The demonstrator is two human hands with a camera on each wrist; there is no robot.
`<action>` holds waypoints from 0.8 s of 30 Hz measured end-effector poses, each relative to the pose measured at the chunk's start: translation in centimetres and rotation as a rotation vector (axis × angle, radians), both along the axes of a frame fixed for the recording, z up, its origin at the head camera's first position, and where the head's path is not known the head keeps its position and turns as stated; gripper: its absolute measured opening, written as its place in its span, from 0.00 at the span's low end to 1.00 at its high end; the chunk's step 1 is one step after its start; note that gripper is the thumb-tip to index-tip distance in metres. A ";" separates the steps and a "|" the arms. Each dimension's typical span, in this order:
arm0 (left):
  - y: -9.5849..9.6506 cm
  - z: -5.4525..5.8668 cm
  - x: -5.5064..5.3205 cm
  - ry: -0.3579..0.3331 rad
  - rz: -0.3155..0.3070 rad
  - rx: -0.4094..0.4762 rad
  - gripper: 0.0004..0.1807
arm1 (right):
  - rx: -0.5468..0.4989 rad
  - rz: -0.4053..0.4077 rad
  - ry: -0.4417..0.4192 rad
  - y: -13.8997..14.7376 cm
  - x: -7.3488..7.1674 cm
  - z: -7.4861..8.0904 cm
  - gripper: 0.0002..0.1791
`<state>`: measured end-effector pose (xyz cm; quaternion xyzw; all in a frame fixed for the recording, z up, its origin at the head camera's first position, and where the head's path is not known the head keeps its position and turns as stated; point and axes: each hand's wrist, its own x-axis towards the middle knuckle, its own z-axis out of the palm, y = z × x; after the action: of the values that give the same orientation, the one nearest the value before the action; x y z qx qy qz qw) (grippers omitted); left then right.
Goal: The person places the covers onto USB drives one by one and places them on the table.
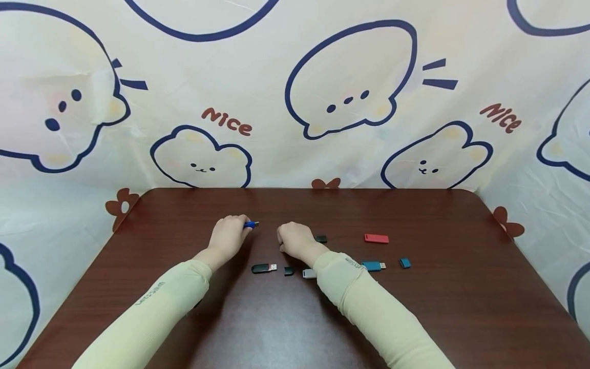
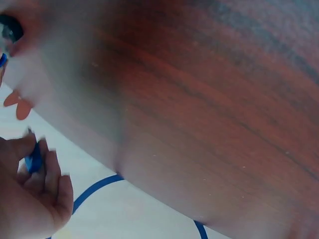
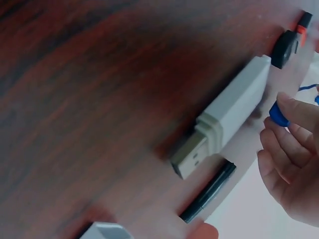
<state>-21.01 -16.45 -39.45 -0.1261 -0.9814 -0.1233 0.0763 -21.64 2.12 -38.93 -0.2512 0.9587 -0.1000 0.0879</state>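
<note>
My left hand (image 1: 228,237) pinches a blue USB flash drive (image 1: 250,224) between thumb and fingers, its metal plug bare and pointing right. In the left wrist view the blue drive (image 2: 34,160) shows between the fingertips. A short way to the right, my right hand (image 1: 296,239) is held over the table. Seen from the right wrist, its thumb and fingers pinch a small blue cap (image 3: 278,114); the head view hides this cap behind the hand. A gap separates drive and cap. Near the right wrist lies a white USB flash drive (image 3: 234,107), partly covered by the sleeve in the head view.
On the brown table (image 1: 442,318) lie a black flash drive (image 1: 264,268), a black cap (image 1: 289,271), another black piece (image 1: 321,239), a red flash drive (image 1: 376,238), a teal flash drive (image 1: 372,266) and its teal cap (image 1: 405,263). A printed curtain (image 1: 276,164) stands behind.
</note>
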 end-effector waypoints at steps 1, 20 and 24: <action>0.0 0.1 0.0 -0.017 0.001 0.022 0.11 | -0.021 -0.006 -0.001 0.1 0.0 0.1 0.09; 2.0 1.8 0.6 -0.354 -0.031 0.439 0.11 | -0.571 -0.286 -0.235 5.5 -0.2 1.0 0.10; 2.5 2.0 0.6 -0.369 -0.079 0.467 0.10 | -0.653 -0.354 -0.293 6.9 -0.1 1.1 0.07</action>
<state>-20.40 -13.95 -37.43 -0.1188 -0.9180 -0.3695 -0.0813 -21.72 9.01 -37.79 -0.0800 0.8824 -0.4477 0.1206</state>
